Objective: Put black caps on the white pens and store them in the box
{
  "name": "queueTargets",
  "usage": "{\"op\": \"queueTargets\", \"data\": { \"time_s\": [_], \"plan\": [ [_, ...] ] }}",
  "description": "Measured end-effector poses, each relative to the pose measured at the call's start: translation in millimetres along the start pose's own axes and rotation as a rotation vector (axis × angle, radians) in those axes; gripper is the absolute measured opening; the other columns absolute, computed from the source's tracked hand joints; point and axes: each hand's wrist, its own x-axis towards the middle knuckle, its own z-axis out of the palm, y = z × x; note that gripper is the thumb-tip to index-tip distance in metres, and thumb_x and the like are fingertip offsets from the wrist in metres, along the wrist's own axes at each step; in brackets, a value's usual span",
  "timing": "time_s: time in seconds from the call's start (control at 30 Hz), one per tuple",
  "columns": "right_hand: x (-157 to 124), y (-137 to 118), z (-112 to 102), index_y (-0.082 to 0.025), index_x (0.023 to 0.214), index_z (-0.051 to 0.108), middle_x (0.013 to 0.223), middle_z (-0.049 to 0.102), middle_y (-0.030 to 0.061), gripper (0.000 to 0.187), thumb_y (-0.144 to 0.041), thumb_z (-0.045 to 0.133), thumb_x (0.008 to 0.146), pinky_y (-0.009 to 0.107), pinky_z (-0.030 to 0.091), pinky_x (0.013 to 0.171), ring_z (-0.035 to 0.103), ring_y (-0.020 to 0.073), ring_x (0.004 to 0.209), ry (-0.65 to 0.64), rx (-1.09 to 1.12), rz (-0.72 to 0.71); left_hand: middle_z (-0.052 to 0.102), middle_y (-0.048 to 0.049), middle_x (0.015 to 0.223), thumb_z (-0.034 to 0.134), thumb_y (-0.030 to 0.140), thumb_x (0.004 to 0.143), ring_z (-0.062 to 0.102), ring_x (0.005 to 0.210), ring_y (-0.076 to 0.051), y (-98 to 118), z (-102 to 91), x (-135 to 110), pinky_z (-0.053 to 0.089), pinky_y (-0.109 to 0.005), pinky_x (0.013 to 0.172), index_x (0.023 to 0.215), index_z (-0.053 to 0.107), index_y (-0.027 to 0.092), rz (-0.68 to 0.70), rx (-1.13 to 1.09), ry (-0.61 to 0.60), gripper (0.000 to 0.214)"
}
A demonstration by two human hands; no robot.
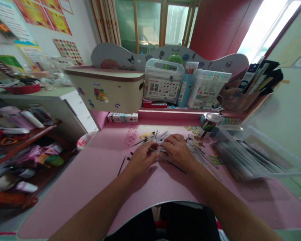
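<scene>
My left hand [143,157] and my right hand [177,150] are close together over the middle of the pink desk [90,187]. The left thumb and fingers curl toward each other in a pinch; whatever is between them is too small to make out. My right hand is closed too, its fingers bent down and hiding what they grip. Around and behind both hands spreads a pile of slender clear and white pen-like parts [163,134]. A thin black stick [121,166] lies left of my left hand, and another dark stick [177,166] runs below my right palm.
On the right stands a clear plastic box [278,170] filled with long, thin packed items. A can [209,124] is behind it. The shelf above carries a cream bin [107,90], a marker case [163,80] and a pen holder [238,98]. A small carton [122,117] sits below the bin.
</scene>
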Motion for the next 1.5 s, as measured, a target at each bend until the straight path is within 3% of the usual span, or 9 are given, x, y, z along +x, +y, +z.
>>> {"op": "queueTargets", "data": {
  "time_s": [0.13,0.23,0.47,0.57,0.83,1.0,1.23,1.4,1.5],
  "plan": [
    [-1,-5,-5,-0.023,0.117,0.069,0.114,0.065,0.0098,0.026,-0.027,0.061,0.093,0.041,0.034,0.1,0.049,0.0263,0.108,0.053,0.022,0.002,0.075,-0.0074,0.104,0.061,0.022,0.081,0.066,0.097,-0.026,4,2.3,-3,0.046,-0.034,0.088,0.104,0.075,0.026,0.074,0.078,-0.015,0.027],
    [-3,-3,-18,-0.017,0.113,0.07,0.113,0.063,0.0138,0.024,-0.02,0.059,0.091,0.039,0.04,0.095,0.052,0.0264,0.105,0.044,-0.007,0.114,0.075,-0.0076,0.092,0.06,0.027,0.083,0.066,0.08,-0.024,1,0.5,-2,0.048,-0.032,0.075,0.101,0.075,0.024,0.013,0.031,0.075,0.023],
    [-11,-5,-48,-0.018,0.083,0.076,0.084,0.073,0.0098,0.019,-0.021,0.057,0.087,0.03,0.044,0.07,0.066,0.0217,0.077,-0.571,-0.058,0.204,0.067,-0.003,0.077,0.062,0.032,0.083,0.059,0.065,-0.017,-1,-4.6,4,0.045,-0.025,0.059,0.103,0.071,0.019,-0.101,-0.189,0.21,0.026],
    [-12,-10,-47,-0.017,0.083,0.077,0.082,0.075,0.0118,0.02,-0.02,0.057,0.082,0.031,0.045,0.066,0.069,0.0242,0.074,-0.658,-0.095,0.233,0.062,-0.0006,0.072,0.061,0.033,0.083,0.057,0.063,-0.015,-2,-4.6,5,0.044,-0.024,0.055,0.102,0.068,0.018,-0.129,-0.251,0.234,0.024],
    [-13,-14,-35,-0.014,0.093,0.078,0.091,0.076,0.0169,0.029,-0.015,0.051,0.084,0.035,0.05,0.07,0.072,0.0286,0.082,-0.638,-0.143,0.283,0.059,0.0015,0.068,0.061,0.029,0.083,0.054,0.063,-0.013,-3,-4.7,6,0.045,-0.023,0.061,0.093,0.065,0.018,-0.121,-0.29,0.28,0.015],
    [-12,-17,-36,-0.015,0.086,0.077,0.087,0.076,0.0159,0.025,-0.019,0.053,0.084,0.034,0.045,0.067,0.071,0.0276,0.078,-0.64,-0.11,0.296,0.067,-0.0021,0.085,0.062,0.026,0.08,0.061,0.076,-0.015,-2,-4.1,7,0.048,-0.026,0.072,0.094,0.067,0.018,-0.094,-0.306,0.247,0.016],
    [-12,-6,-41,-0.017,0.078,0.064,0.083,0.067,0.0047,0.005,-0.019,0.06,0.078,0.027,0.036,0.066,0.056,0.0165,0.075,-0.387,0.19,0.227,0.067,-0.0009,0.079,0.062,0.025,0.08,0.062,0.073,-0.017,-1,-3.2,5,0.048,-0.028,0.07,0.09,0.064,0.019,-0.129,-0.233,0.236,0.013],
    [-7,4,-40,-0.017,0.074,0.057,0.069,0.059,0.0006,0.006,-0.012,0.054,0.075,0.025,0.028,0.057,0.047,0.0123,0.062,-0.344,0.292,0.419,0.069,-0.0035,0.088,0.062,0.03,0.079,0.063,0.083,-0.019,-2,-9.2,7,0.049,-0.031,0.078,0.091,0.066,0.018,-0.11,-0.106,0.21,0.017],
    [-7,4,-35,-0.017,0.073,0.057,0.069,0.059,0.0019,0.008,-0.012,0.053,0.076,0.026,0.026,0.058,0.046,0.0131,0.062,-0.327,0.242,0.43,0.07,-0.0049,0.094,0.06,0.03,0.081,0.063,0.086,-0.02,-4,-12.3,9,0.048,-0.032,0.081,0.094,0.066,0.017,-0.101,-0.067,0.242,0.019]
  ]
}}
